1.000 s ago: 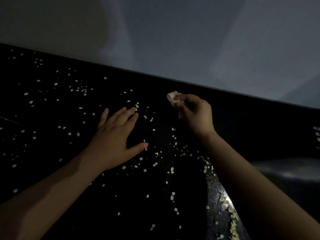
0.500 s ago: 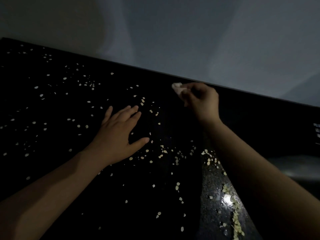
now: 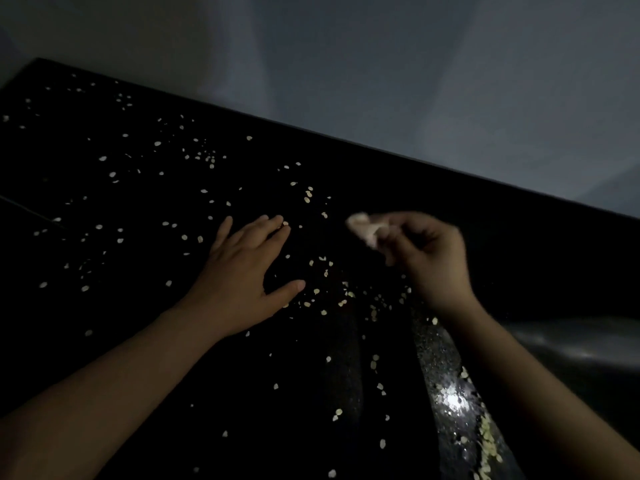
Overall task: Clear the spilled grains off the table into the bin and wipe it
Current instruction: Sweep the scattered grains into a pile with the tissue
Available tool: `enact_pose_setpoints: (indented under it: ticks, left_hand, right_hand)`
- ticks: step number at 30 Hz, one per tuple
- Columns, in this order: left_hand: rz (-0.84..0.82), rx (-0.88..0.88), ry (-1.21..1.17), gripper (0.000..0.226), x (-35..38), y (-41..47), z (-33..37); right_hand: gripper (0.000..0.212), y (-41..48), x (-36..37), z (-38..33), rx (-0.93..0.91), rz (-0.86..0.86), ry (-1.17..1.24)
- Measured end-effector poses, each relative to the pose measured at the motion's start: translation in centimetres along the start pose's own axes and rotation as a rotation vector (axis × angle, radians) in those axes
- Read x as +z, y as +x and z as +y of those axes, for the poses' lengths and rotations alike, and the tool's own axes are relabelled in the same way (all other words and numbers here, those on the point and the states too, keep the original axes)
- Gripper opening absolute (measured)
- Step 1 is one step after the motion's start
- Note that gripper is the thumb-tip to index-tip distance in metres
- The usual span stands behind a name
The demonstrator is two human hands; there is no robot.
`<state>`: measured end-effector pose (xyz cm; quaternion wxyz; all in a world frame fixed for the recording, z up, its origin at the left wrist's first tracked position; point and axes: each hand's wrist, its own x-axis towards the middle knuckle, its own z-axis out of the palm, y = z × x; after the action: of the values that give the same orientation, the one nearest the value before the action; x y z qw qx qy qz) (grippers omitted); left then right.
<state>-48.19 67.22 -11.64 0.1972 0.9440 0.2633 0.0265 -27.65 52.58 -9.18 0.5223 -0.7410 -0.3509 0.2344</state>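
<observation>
Pale grains [image 3: 307, 199] lie scattered across the black table [image 3: 398, 181], thickest along its near right edge. The left hand [image 3: 242, 275] rests flat mid-table, fingers straight and thumb spread wide. The right hand [image 3: 427, 254], blurred, pinches a crumpled pale wad [image 3: 363, 228] short of the far edge; whether the wad touches the table is unclear.

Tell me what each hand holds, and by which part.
The right hand pinches a small pale crumpled wad by one end; the left hand holds nothing, lying flat on the table.
</observation>
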Motion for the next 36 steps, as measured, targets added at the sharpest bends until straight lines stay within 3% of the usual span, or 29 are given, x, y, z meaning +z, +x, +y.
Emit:
enact_pose_setpoints:
  ticks: [6, 9, 14, 16, 21, 25, 28, 33, 36]
  left_hand:
    - [0.020, 0.036, -0.026, 0.091, 0.2, -0.8, 2.1]
    - [-0.011, 0.063, -0.048, 0.089, 0.6, -2.0, 3.4]
    - [-0.118, 0.064, 0.026, 0.091, 0.6, -4.1, 4.5]
    - [-0.147, 0.055, 0.040, 0.093, 0.3, -4.6, 5.0]
    - [-0.214, 0.028, 0.097, 0.100, 0.1, -5.9, 6.6]
    - [-0.215, -0.001, 0.137, 0.106, 0.7, -5.9, 6.9]
    - [-0.189, 0.000, 0.141, 0.106, 1.3, -5.6, 6.6]
    - [-0.160, 0.007, 0.147, 0.103, 2.0, -5.5, 6.5]
    - [-0.162, 0.004, 0.162, 0.104, 2.1, -5.6, 6.5]
  right_hand:
    - [0.014, 1.2, -4.3, 3.4, 0.086, 0.290, -0.173]
    - [0.017, -1.5, -4.0, 3.7, 0.084, 0.243, -0.186]
    - [0.019, -7.0, -1.9, 1.6, 0.086, -0.032, -0.077]
    - [0.025, -8.0, -2.5, 0.7, 0.107, -0.034, -0.015]
    - [0.013, -6.1, -7.0, 1.1, 0.104, 0.364, -0.040]
    - [0.017, -3.9, -8.5, 3.8, 0.197, 0.483, -0.220]
    - [0.022, -5.1, -6.2, 3.5, 0.162, 0.406, -0.132]
    - [0.020, -9.9, -4.0, 2.1, 0.193, 0.051, -0.006]
    - [0.017, -8.7, -5.5, 1.0, 0.158, 0.153, 0.063]
